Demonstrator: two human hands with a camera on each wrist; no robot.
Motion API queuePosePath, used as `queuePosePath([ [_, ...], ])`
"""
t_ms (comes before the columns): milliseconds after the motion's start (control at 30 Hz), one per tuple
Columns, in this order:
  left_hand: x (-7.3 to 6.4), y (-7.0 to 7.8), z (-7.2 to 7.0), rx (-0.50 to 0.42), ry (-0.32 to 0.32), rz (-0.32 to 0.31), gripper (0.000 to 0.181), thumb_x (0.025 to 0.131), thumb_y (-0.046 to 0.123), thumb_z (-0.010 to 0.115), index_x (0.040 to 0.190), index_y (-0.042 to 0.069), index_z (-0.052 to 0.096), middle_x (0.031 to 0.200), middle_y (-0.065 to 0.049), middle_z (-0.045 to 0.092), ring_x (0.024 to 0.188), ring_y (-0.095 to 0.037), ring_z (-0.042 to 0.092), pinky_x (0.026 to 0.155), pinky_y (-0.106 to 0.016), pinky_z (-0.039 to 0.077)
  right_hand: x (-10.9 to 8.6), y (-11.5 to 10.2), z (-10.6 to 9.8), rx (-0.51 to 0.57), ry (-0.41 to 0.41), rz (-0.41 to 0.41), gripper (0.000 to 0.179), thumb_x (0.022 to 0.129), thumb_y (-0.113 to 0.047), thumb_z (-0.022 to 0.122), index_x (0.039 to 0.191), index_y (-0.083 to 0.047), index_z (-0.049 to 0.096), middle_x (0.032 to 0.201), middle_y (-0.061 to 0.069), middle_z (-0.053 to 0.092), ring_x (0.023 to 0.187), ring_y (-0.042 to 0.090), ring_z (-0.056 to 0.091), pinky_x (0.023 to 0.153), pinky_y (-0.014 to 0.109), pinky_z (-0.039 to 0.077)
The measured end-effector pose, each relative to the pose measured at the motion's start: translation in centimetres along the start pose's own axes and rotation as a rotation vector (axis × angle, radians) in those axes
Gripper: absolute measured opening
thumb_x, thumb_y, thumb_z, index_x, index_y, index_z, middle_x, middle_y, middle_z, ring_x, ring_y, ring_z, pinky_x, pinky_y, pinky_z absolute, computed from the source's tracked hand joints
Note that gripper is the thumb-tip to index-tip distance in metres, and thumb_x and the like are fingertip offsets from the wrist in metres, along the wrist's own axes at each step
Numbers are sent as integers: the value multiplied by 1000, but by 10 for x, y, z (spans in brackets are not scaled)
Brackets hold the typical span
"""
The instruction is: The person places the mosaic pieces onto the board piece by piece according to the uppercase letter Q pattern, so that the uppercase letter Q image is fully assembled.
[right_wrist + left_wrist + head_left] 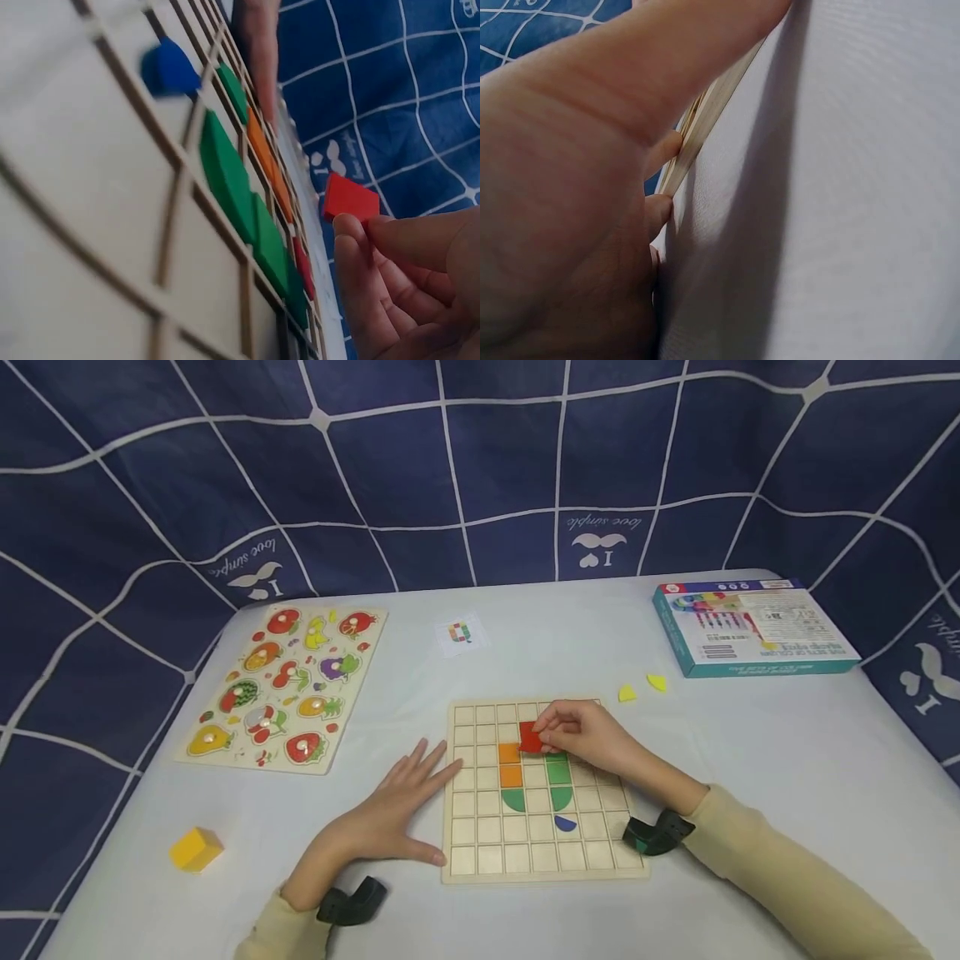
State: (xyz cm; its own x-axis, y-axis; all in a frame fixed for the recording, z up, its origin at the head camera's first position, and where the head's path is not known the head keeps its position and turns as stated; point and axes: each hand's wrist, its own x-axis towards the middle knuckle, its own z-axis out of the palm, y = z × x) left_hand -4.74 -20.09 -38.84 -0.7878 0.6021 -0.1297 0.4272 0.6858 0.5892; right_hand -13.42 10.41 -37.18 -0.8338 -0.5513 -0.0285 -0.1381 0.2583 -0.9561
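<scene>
My right hand [588, 735] pinches a red square tile [351, 199] between thumb and fingertips, over the upper middle of a wooden grid board [476, 858]. In the right wrist view another red piece [303, 268] lies on the board beyond the green ones. Two orange squares [510, 775] stand in a column, with a green rounded piece [513, 800] below. Green tiles [558, 772] form a second column that ends in another green rounded piece [561, 797]. Lower down lies a blue half-round piece [566, 823]. My left hand [393, 810] is spread flat, its fingertips against the board's left edge.
A fruit puzzle board [277, 693] lies at the left, with a yellow block [196, 850] nearer me. Behind the grid board is a small pattern card [461, 635]. Two yellow pieces [627, 693] lie right of it, before a flat box [757, 631]. Dark curtains border the table.
</scene>
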Motion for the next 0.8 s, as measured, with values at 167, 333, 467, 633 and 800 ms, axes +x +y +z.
queuePosePath([
  [167, 3, 0, -4, 13, -6, 5, 113, 63, 60, 76, 151, 17, 20, 156, -6, 0, 139, -27, -13, 109, -49, -1, -20, -2, 3, -32, -21, 23, 8, 85, 4, 63, 92, 0, 65, 79, 9, 64, 69, 23, 65, 65, 31, 55],
  [333, 2, 0, -3, -2, -11, -8, 113, 62, 60, 76, 151, 18, 20, 156, -5, 1, 139, -26, -13, 109, -48, -1, -33, 1, 14, -146, -7, -26, 9, 83, 1, 67, 86, -8, 66, 75, 1, 63, 66, 17, 61, 61, 27, 53],
  [467, -1, 0, -1, -18, -6, -15, 113, 61, 60, 77, 150, 18, 21, 156, -5, 1, 139, -26, -13, 109, -49, -1, -35, 4, 19, -230, 0, -79, 12, 81, 0, 70, 83, -11, 66, 75, -6, 63, 66, 12, 58, 59, 25, 51],
  [633, 0, 0, -1, -22, -5, -7, 113, 62, 60, 77, 151, 18, 21, 156, -6, 2, 139, -27, -12, 109, -48, -2, -38, 5, 21, -286, 8, -115, 14, 80, -2, 73, 80, -15, 67, 71, -9, 62, 62, 9, 56, 54, 24, 49],
  [800, 3, -1, -4, -2, -7, -7, 113, 62, 62, 75, 151, 19, 20, 156, -5, 0, 139, -26, -13, 109, -48, -1, -37, 5, 20, -348, -15, -151, 15, 79, -6, 74, 78, -18, 67, 68, -12, 59, 59, 7, 51, 51, 22, 44],
])
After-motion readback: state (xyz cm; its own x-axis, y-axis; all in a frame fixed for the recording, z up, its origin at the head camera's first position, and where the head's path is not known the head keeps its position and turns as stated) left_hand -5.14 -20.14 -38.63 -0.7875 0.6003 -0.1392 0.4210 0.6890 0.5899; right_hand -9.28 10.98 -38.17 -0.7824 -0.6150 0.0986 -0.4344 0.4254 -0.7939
